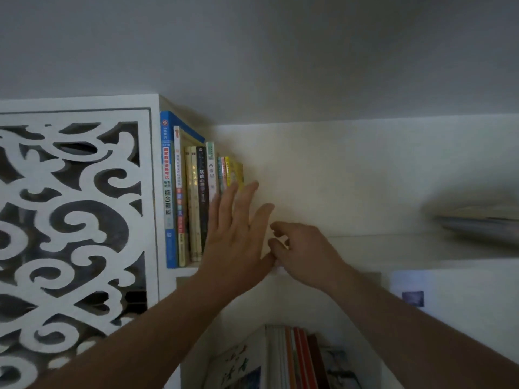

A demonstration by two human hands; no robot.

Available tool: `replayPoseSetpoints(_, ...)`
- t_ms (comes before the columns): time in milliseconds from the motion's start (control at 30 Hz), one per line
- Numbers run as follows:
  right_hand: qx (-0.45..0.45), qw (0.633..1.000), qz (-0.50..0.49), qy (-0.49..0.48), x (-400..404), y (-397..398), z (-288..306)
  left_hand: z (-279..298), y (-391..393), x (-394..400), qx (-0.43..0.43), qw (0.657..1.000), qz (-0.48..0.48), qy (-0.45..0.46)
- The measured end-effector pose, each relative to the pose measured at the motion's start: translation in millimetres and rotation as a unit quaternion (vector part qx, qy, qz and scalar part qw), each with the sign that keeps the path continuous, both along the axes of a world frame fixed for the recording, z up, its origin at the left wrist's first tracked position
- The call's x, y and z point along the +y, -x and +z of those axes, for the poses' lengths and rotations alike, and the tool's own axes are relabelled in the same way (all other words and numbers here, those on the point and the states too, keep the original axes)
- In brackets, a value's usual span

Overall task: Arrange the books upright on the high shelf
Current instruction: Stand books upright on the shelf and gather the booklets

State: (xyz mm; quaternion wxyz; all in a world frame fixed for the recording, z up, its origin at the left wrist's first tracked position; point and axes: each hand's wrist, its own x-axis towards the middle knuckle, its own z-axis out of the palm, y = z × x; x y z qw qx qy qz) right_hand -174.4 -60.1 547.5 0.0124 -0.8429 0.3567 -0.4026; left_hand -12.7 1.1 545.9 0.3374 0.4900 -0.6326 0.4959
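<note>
Pressing flat left hand (238, 234), fingers straight, against upright glossy-spined books (196, 197); right hand (303, 254) loosely curled, holding nothing.

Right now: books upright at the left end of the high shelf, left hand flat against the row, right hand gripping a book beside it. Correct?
Not quite. The head view shows the right hand holding nothing; its fingers are loosely curled beside the left hand. The rest stands: the books are upright at the left end of the high shelf, with the left hand flat against the row.

Upright books (196, 203) at high shelf (393, 248) left end, beside carved panel (75, 220); flat stack (477, 223) far rt.
</note>
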Motion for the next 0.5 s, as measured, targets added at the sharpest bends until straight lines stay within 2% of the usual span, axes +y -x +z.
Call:
replayPoseSetpoints(67, -0.082, 0.996, 0.007, 0.02, 8, 42, -4, 5, 40, -5, -0.008, 0.995, -0.089, -0.036)
replayPoseSetpoints(167, -0.2, 0.979, -0.022, 0.041, 21, 117, -14, 14, 110, -23, 0.04, 0.975, -0.175, -0.13)
replayPoseSetpoints(233, -0.255, 0.965, -0.061, 0.011, 29, 169, -24, 19, 162, -42, 0.06, 0.955, -0.218, -0.193)
replayPoseSetpoints(333, -0.306, 0.943, -0.132, -0.021, 37, 246, -49, 24, 243, -70, 0.036, 0.934, -0.26, -0.241)
replayPoseSetpoints(433, -0.379, 0.901, -0.204, -0.047, 39, 318, -66, 31, 317, -93, -0.01, 0.926, -0.287, -0.246)
replayPoseSetpoints(500, -0.474, 0.852, -0.212, -0.066, 38, 360, -66, 36, 357, -110, -0.043, 0.919, -0.296, -0.257)
